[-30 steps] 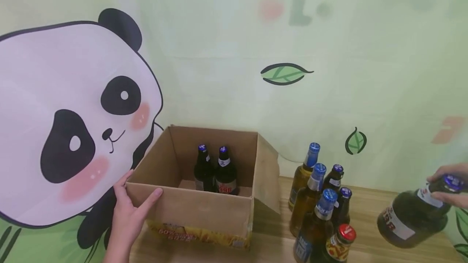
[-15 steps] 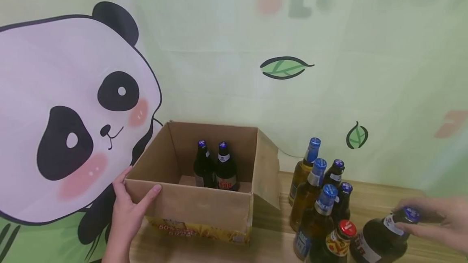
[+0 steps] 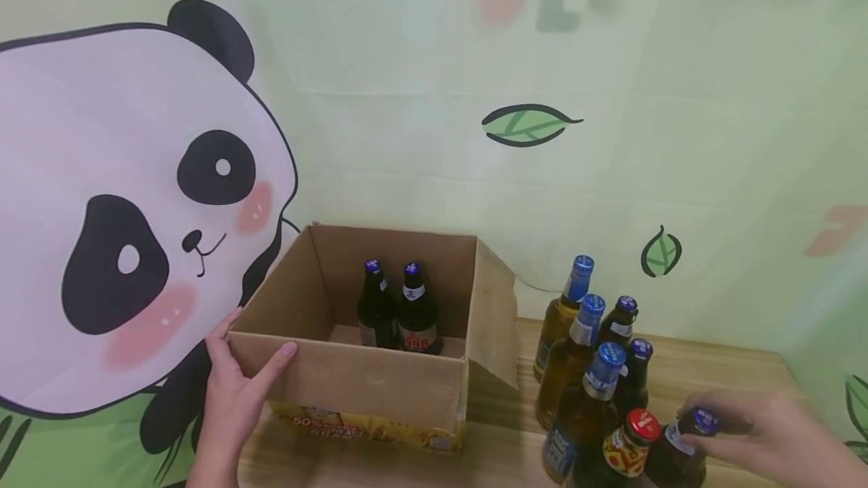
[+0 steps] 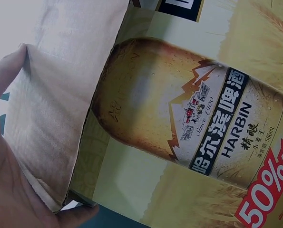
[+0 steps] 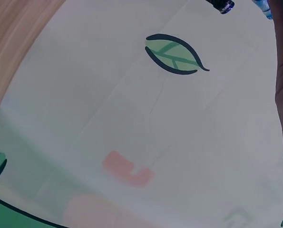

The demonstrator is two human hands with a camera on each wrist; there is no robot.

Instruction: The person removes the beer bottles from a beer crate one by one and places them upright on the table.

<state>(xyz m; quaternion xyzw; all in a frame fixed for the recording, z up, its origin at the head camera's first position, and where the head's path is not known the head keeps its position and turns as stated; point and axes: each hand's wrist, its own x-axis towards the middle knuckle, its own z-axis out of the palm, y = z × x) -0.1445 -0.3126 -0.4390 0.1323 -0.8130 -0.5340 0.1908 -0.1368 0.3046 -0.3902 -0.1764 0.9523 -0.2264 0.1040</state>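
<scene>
An open cardboard box [image 3: 366, 390] stands on the table, with two dark beer bottles [image 3: 419, 315] with purple caps upright inside. My left hand [image 3: 233, 398] grips its near left corner, thumb along the front wall. In the left wrist view that hand [image 4: 13, 180] holds the bare cardboard flap [image 4: 60, 104], beside a printed picture of a beer bottle. At the lower right, my right hand [image 3: 759, 428] holds another dark bottle [image 3: 674, 458] by its neck, just under the purple cap. The frame's lower edge cuts off its base. The right wrist view mostly shows the backdrop.
Left of the held bottle stand amber bottles with blue caps [image 3: 583, 337], smaller dark bottles with purple caps [image 3: 620, 322], and a red-capped bottle [image 3: 627, 450]. The box's side flap [image 3: 495, 315] leans outward towards them. A panda-print backdrop [image 3: 407, 96] hangs behind the wooden table [image 3: 719, 360].
My right hand has brought the dark bottle leftward and down from the far right, beside the red-capped one, and it went from tilted to nearly upright. My left hand keeps its grip on the box.
</scene>
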